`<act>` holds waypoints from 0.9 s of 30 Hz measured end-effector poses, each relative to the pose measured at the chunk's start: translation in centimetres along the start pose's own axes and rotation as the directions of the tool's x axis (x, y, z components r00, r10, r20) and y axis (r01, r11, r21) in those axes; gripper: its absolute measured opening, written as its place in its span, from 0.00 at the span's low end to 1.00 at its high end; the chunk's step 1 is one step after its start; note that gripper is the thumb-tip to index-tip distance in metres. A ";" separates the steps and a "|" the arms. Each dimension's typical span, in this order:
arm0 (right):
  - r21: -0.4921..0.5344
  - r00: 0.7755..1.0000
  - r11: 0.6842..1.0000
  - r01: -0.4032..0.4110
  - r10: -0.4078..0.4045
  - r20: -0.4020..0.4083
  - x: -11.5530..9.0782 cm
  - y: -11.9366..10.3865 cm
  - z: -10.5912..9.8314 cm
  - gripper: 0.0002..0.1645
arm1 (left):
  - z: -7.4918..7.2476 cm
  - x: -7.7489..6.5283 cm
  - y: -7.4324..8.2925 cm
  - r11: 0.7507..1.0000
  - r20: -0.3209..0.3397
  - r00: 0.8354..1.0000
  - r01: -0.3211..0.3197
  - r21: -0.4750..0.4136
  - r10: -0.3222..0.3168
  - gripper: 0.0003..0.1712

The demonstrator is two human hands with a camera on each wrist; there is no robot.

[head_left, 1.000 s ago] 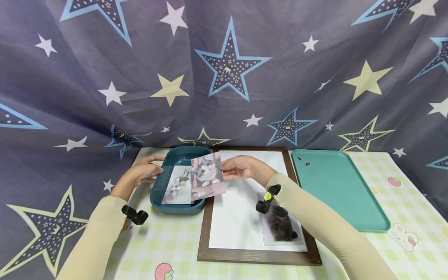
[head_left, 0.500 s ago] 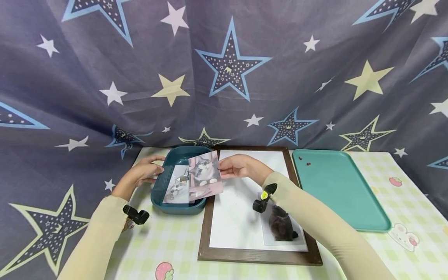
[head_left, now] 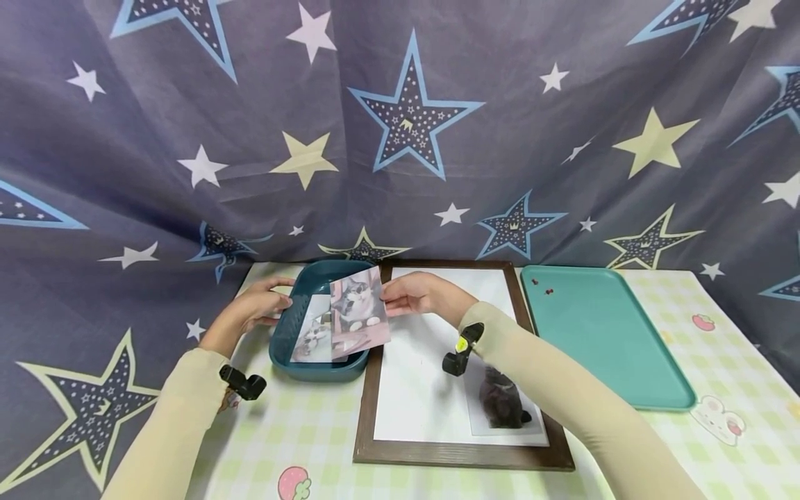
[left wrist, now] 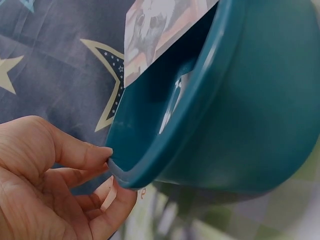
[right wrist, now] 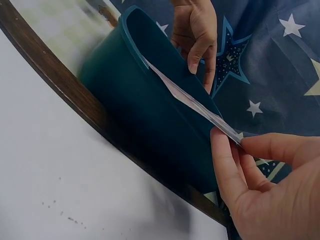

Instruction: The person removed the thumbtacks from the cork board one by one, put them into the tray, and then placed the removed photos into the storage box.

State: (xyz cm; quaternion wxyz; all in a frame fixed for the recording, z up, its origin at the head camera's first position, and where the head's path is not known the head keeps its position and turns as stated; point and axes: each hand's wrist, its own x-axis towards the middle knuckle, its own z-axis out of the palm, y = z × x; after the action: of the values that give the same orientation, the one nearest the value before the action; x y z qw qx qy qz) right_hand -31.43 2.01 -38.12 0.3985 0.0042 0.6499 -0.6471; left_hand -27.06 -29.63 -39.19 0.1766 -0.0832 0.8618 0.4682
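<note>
My right hand [head_left: 417, 294] pinches the right edge of a pink cat photo [head_left: 359, 312] between thumb and fingers. The photo is tilted over the right side of a dark teal bin [head_left: 319, 373]; in the right wrist view it shows nearly edge-on. With thumb and fingers, my left hand [head_left: 261, 303] grips the bin's left rim [left wrist: 131, 181]. Inside the bin lies another photo [head_left: 311, 339] of a white cat, partly covered by the pink one in the head view.
Right of the bin lies a brown-framed white board [head_left: 419, 389], bearing a dark cat photo [head_left: 502, 403] at its lower right. Farther right, a light teal tray [head_left: 606, 340] holds small red pins [head_left: 549, 292]. A starry curtain [head_left: 400, 208] hangs behind the table.
My right hand has carried the pink cat photo a little to the left, farther over the bin. The left hand has stayed on the rim.
</note>
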 end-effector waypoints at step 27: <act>0.044 0.990 0.992 0.116 -0.112 -0.085 0.8 0.1 2.5 0.07 | 0.3 -0.2 -0.3 1.000 -0.009 1.000 -0.013 -0.011 0.013 0.37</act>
State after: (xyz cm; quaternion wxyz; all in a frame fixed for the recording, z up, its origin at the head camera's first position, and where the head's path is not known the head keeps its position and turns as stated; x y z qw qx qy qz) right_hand -30.65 -0.51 -38.23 0.3335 0.0034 0.6490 -0.6838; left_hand -26.72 -29.60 -39.49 0.1693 -0.0808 0.8604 0.4739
